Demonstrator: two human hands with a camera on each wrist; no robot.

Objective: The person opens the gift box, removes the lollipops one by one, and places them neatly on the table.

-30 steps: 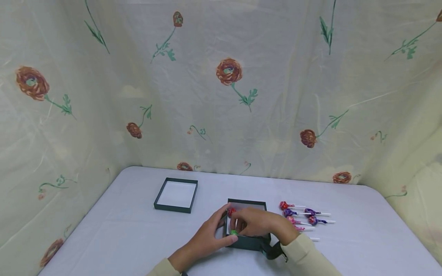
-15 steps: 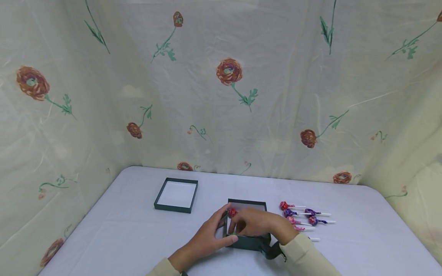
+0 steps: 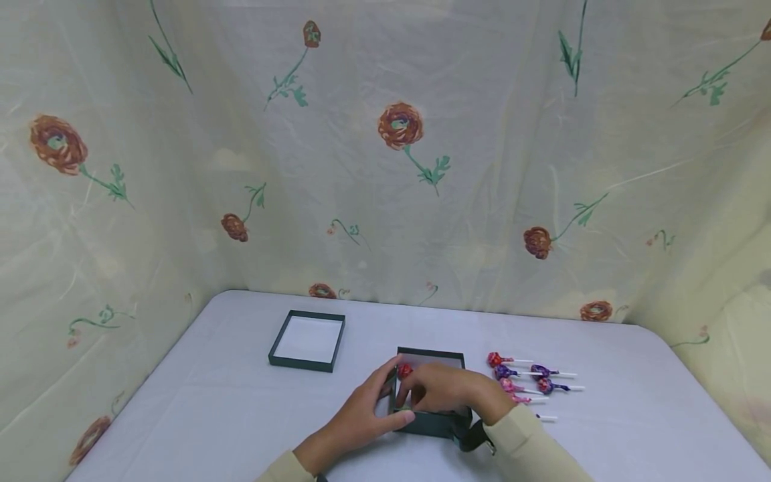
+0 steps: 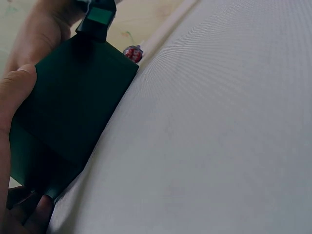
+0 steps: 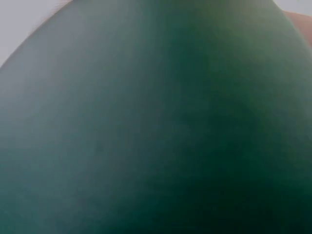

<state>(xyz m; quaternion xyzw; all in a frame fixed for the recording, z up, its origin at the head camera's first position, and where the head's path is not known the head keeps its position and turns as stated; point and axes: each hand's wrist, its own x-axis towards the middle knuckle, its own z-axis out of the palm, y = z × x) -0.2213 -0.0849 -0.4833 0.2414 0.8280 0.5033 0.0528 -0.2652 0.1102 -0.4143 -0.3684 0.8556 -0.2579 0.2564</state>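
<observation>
In the head view, a dark green box (image 3: 429,424) with a pale inside stands near the table's front. My left hand (image 3: 360,410) grips its left side, thumb at the front rim, fingers round the far left side. The left wrist view shows the thumb over the rim of the box (image 4: 73,102). My right hand (image 3: 442,388) reaches down into the box, fingers bent and tips together low by the front wall. Only a sliver of the green-wrapped lollipop shows at those fingertips. A red lollipop (image 3: 405,371) lies inside at the back left. The blurred box wall (image 5: 156,126) fills the right wrist view.
Right of the box lie several lollipops, among them a red one (image 3: 496,359), a purple one (image 3: 542,370) and a pink one (image 3: 508,385), sticks pointing right. A shallow green-edged lid (image 3: 301,365) lies at the back left. A flowered curtain (image 3: 470,201) hangs behind the white table (image 3: 229,402).
My right fingertips have sunk lower in the box, and the green lollipop, plain to see a second ago, is now almost hidden. The left hand and the box have stayed in place.
</observation>
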